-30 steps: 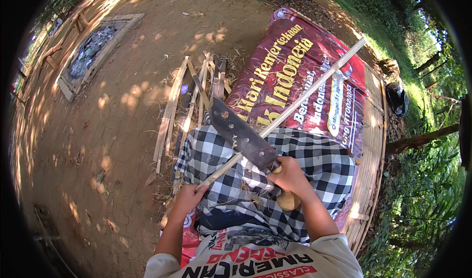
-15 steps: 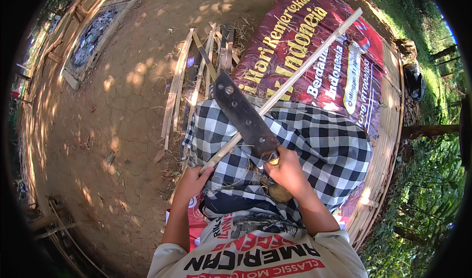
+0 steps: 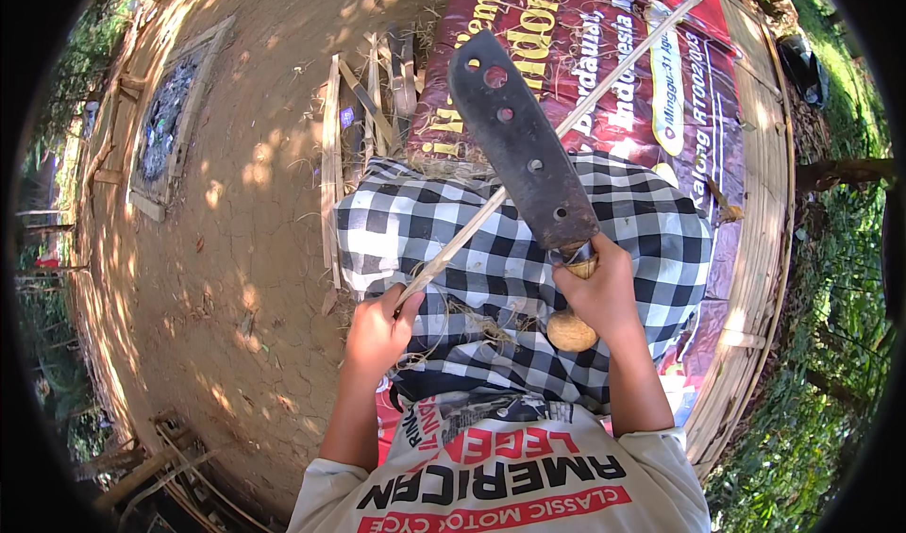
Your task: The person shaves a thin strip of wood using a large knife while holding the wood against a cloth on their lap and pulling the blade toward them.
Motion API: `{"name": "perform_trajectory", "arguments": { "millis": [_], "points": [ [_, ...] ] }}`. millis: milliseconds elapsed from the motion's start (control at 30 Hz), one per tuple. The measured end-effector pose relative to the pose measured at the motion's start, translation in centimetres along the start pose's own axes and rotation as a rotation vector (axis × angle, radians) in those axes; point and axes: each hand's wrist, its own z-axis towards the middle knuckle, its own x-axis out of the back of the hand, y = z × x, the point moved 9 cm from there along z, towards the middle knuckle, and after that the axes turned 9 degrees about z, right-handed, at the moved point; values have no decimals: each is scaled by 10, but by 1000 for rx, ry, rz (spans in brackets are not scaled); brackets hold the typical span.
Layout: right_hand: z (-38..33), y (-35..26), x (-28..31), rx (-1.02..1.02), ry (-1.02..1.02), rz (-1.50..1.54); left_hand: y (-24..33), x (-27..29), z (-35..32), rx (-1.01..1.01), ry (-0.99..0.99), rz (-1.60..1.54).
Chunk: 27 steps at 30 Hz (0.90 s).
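My left hand [image 3: 380, 330] is closed around the near end of a long, thin bamboo strip [image 3: 455, 244]. The strip slants up and away to the far right, over the checked cloth on my lap. In my right hand [image 3: 604, 288] is the wooden handle of a machete [image 3: 524, 141], whose rounded knob end shows below the fist. Its broad dark blade has several round holes and points far and to the left. The blade crosses over the strip and hides part of it; whether they touch I cannot tell. Black and white checked cloth [image 3: 415, 222] covers my legs, with loose shavings on it.
A printed dark red banner [image 3: 623, 108] lies under and beyond my legs on a bamboo platform [image 3: 755, 250]. Several bamboo strips [image 3: 330, 170] lie to the left on bare earth. Farther left is a wood-framed pit [image 3: 175, 108] of ash and litter. Greenery grows at the right.
The machete has risen and moved farther away, with more of its handle showing. My left hand still grips the strip, now slightly higher in the picture. The view has shifted a little.
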Motion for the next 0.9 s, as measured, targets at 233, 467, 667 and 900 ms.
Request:
{"name": "perform_trajectory", "arguments": {
  "millis": [233, 467, 667, 900],
  "points": [
    [-16, 11, 57, -125, 94, 37, 70, -8, 20, -120, 37, 180],
    [-22, 39, 125, -206, 185, 68, 112, -20, 25, -237, 51, 239],
    [-51, 42, 102, -259, 30, 13, 128, -42, 26, -224, -34, 201],
    [-74, 72, 121, -420, 192, 25, 105, -58, -1, -347, -52, 355]
  ]
}}
